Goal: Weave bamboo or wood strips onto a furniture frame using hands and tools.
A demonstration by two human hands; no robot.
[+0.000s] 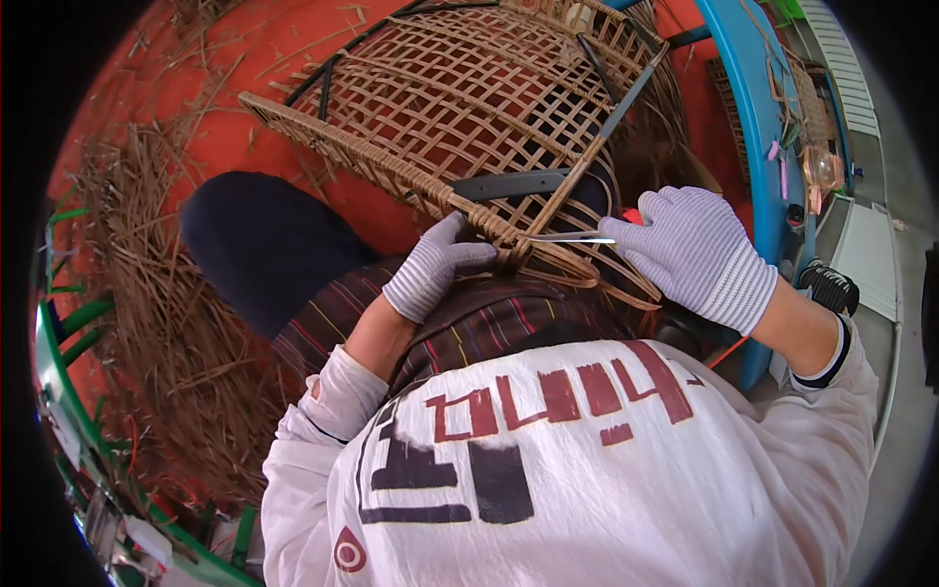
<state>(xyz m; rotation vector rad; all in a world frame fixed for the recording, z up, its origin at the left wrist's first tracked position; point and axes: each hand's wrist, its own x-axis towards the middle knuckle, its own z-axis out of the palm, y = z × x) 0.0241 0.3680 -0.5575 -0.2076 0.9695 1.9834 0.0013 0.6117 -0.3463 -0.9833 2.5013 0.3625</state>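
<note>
A woven rattan panel (460,93) with an open lattice and dark metal frame bars lies over my lap. My left hand (437,264), in a grey striped glove, grips the wrapped rim near the panel's closest corner. My right hand (690,249), gloved alike, is closed round a slim pointed metal tool (572,238). The tool's tip points left and meets the rattan binding at the corner; a bit of red shows by my fingers, and most of its handle is hidden. Loose rattan strands (626,286) loop out below the tip. A flat dark bar (509,186) crosses inside the corner.
Cut rattan scraps (161,372) lie heaped on the red floor (210,108) at the left. A blue plastic stool or table edge (734,78) stands at the right, with pink-handled tools (782,176) on it. Green metal framing (93,421) runs along the far left.
</note>
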